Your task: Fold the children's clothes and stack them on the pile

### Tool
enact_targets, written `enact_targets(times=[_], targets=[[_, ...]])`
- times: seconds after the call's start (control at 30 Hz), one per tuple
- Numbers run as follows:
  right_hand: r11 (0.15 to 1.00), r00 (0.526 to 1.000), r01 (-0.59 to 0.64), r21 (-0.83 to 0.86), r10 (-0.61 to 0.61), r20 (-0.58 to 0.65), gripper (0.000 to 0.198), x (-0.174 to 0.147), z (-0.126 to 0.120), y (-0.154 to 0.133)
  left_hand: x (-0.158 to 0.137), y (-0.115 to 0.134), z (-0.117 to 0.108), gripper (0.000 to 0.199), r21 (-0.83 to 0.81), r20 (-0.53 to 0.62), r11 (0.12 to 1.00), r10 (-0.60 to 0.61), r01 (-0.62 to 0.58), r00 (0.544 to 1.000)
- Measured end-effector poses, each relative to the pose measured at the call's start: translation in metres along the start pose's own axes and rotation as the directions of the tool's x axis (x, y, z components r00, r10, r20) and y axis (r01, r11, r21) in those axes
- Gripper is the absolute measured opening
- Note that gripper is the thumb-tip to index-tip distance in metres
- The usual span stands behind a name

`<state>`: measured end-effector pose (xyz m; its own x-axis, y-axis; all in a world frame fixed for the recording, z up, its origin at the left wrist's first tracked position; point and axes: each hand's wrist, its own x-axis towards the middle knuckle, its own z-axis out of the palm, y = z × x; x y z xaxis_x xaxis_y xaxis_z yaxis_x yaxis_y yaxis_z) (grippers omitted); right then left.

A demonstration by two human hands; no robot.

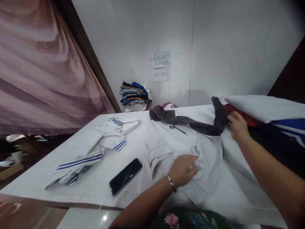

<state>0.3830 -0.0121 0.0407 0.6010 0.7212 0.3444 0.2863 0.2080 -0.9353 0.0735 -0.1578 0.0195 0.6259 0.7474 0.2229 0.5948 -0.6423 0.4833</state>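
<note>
A light grey-white garment (209,152) with dark grey long sleeves and a dark drawstring lies spread on the table before me. My left hand (184,170), with a bracelet at the wrist, rests on its body, thumb apart from the fingers, beside a small bunched fold. At the right, my right hand (238,125) has its bent fingers closed at the edge of a dark grey sleeve (220,119), whose end sticks up from the table. The other dark grey sleeve (159,114) lies crumpled at the garment's far left.
A black phone (125,176) lies left of the garment. Farther left is a crumpled white garment (95,149) with blue stripes. Several clothes (276,109) are piled at the right edge. Behind the table stands a folded clothes stack (134,95), below paper notes (161,65) on the wall.
</note>
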Motion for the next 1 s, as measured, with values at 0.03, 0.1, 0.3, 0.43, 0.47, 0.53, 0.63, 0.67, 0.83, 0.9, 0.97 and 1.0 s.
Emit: enact_targets(times=[0.03, 0.1, 0.3, 0.43, 0.47, 0.53, 0.63, 0.67, 0.83, 0.9, 0.97, 1.0], targets=[[0.999, 0.998, -0.037, 0.019, 0.036, 0.048, 0.050, -0.018, 0.000, 0.012, -0.003, -0.012, -0.008, 0.038, 0.070, -0.043, 0.995, -0.067, 0.070, 0.997], [0.998, 0.977, -0.048, -0.035, 0.054, 0.208, 0.044, -0.050, 0.002, 0.031, -0.007, -0.036, -0.020, 0.041, 0.221, -0.113, 0.944, -0.224, 0.244, 0.968], [0.876, 0.762, 0.373, -0.305, -0.101, 0.640, 0.045, -0.090, 0.014, 0.061, -0.015, -0.082, -0.027, 0.050, 0.431, -0.083, 0.714, -0.578, 0.552, 0.812], [0.663, 0.652, 0.556, -0.502, 0.028, 0.758, 0.049, -0.090, 0.015, 0.079, -0.013, -0.091, -0.029, 0.026, 0.431, -0.053, 0.707, -0.601, 0.561, 0.798], [0.630, 0.656, 0.565, -0.533, 0.049, 0.753, 0.049, -0.089, 0.014, 0.083, -0.013, -0.095, -0.034, 0.020, 0.407, -0.061, 0.716, -0.597, 0.566, 0.800], [0.608, 0.665, 0.572, -0.550, 0.049, 0.745, 0.051, -0.089, 0.008, 0.092, -0.016, -0.105, -0.053, 0.014, 0.350, -0.105, 0.721, -0.604, 0.598, 0.790], [0.630, 0.667, 0.569, -0.530, 0.024, 0.745, 0.053, -0.090, -0.002, 0.099, -0.038, -0.129, -0.099, 0.025, 0.249, -0.291, 0.616, -0.688, 0.747, 0.665], [0.642, 0.669, 0.562, -0.521, 0.018, 0.743, 0.053, -0.090, -0.005, 0.100, -0.050, -0.138, -0.116, 0.029, 0.123, -0.425, 0.531, -0.735, 0.838, 0.528], [0.731, 0.659, 0.490, -0.475, 0.046, 0.750, 0.044, -0.089, -0.011, 0.081, -0.111, -0.167, -0.156, 0.033, -0.133, -0.564, 0.367, -0.792, 0.921, 0.234], [0.754, 0.661, 0.463, -0.466, 0.056, 0.748, 0.044, -0.086, -0.005, 0.067, -0.124, -0.169, -0.153, 0.029, -0.026, -0.503, 0.304, -0.827, 0.952, 0.251], [0.757, 0.672, 0.474, -0.450, 0.019, 0.740, 0.044, -0.080, 0.006, 0.053, -0.126, -0.168, -0.147, 0.029, 0.072, -0.473, 0.249, -0.844, 0.966, 0.253], [0.751, 0.675, 0.499, -0.432, -0.025, 0.738, 0.043, -0.077, 0.015, 0.047, -0.123, -0.168, -0.146, 0.033, 0.102, -0.469, 0.245, -0.843, 0.964, 0.264]])
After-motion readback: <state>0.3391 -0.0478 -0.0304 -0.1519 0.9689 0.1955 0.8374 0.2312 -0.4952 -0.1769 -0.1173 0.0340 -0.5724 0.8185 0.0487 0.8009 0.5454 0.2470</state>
